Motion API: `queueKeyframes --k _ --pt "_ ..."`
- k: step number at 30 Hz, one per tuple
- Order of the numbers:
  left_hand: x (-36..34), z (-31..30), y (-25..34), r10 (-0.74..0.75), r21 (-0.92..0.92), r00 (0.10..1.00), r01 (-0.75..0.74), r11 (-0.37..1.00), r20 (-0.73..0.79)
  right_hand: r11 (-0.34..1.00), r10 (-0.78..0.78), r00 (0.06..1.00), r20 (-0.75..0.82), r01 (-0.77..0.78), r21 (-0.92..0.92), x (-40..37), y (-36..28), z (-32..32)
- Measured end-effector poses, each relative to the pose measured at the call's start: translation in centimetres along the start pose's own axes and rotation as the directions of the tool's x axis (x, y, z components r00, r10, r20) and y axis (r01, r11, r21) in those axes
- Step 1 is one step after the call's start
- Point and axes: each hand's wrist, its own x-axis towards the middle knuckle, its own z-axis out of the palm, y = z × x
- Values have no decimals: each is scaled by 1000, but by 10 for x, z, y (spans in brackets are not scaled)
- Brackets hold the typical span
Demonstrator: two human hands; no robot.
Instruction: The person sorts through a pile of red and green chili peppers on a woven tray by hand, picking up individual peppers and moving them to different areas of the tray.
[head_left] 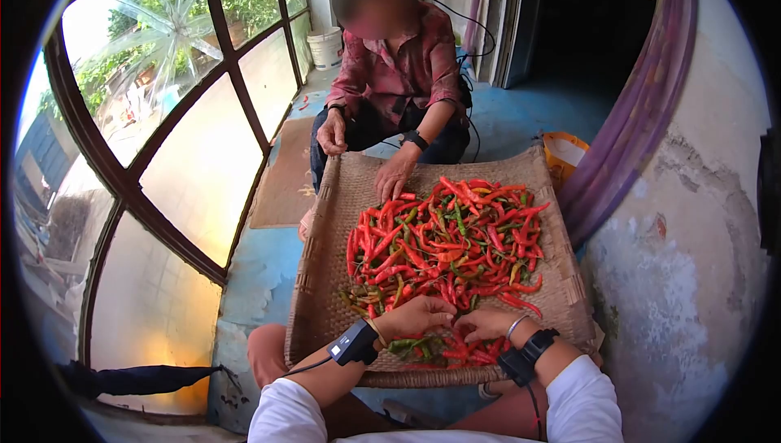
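While the near part of the woven tray (439, 378) was being worked over, the left hand (419, 317) and the right hand (486, 325) were held close together, with their fingers curled narrow and their tips nearly meeting. Whether a pepper was pinched in either could not be told. Beyond both hands, the main heap (447, 240) of red peppers, with some green ones mixed in, was spread across the tray; just below them, on the near side, a smaller cluster (472, 353) was seen. Handling at the fingertips was judged to be under way, for which a light grip and clear room between the two hands seemed to be called for. Well beyond the left hand, the heap's far edge was being reached by a co-worker's hand (393, 176).
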Motion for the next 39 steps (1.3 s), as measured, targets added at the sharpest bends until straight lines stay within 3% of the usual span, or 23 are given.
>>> queueKeyframes --k 2,4,5,7,8,11,13,14,16,18,21,23,25,29,31,33,35,37,39 --pt "8 -4 -17 -33 89 998 29 996 47 991 -134 991 24 134 11 3 6 5" --pt "7 -3 -16 -117 260 990 95 961 73 994 -111 990 91 109 23 1 -1 2" --pt "8 -4 -18 -117 260 990 95 961 73 996 -87 984 157 83 31 1 -4 0" --pt "9 -7 -23 4 585 998 -36 810 56 995 -70 971 227 53 80 2 -7 -3" --pt "10 -7 -24 4 585 998 -36 810 57 992 -58 953 297 21 126 2 -8 -3" --pt "6 -4 -15 26 689 998 -52 723 49 982 -88 967 238 43 185 4 -3 5" --pt "5 -1 -8 -155 627 985 70 776 81 988 -115 967 226 87 130 5 -1 7" --pt "4 -2 -9 -155 626 985 71 777 81 989 -143 967 212 129 78 5 -1 7" --pt "2 -3 -13 -8 866 973 -201 458 229 990 -111 962 249 84 114 7 1 9" --pt "3 -4 -19 -33 858 977 -167 486 209 989 -79 956 284 39 143 7 0 8" --pt "-1 -3 -16 -109 826 976 -98 556 189 991 -111 963 247 89 99 2 -5 6" --pt "-3 -1 -8 -156 804 969 -64 591 191 996 -63 947 314 39 83 3 -9 2" --pt "-4 1 -4 -215 891 964 -44 452 157 996 -70 950 304 48 79 3 -8 3" --pt "0 -5 -15 -278 890 947 -16 456 159 991 -119 955 273 99 89 3 -3 10" --pt "1 -8 -25 -95 916 968 -185 356 232 994 -61 934 352 25 106 1 -11 3" --pt "2 -10 -28 -29 916 962 -248 316 270 992 -9 904 427 -46 117 0 -12 0" --pt "3 -8 -26 35 912 950 -308 271 311 961 -248 951 184 217 171 -1 -7 0" --pt "3 2 -12 135 865 986 -153 479 99 944 -273 955 117 242 222 -9 -21 -8" --pt "0 6 -3 174 815 981 -165 556 80 924 -295 954 48 272 267 -16 -31 -16"
